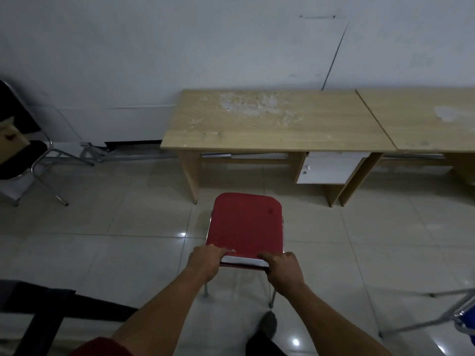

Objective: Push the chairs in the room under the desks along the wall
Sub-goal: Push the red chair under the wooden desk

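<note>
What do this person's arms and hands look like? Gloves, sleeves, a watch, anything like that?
Both forearms are bare, with no gloves on the left hand or the right hand, and no watch, ring or bracelet visible on either. A bit of red sleeve shows at the bottom edge, near the left upper arm, so the top looks short-sleeved.

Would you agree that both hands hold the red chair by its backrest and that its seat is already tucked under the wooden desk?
Not quite. In the head view the left hand and right hand do have a grip on the red chair by its backrest, but the seat stands on open floor in front of the wooden desk, not under it.
</note>
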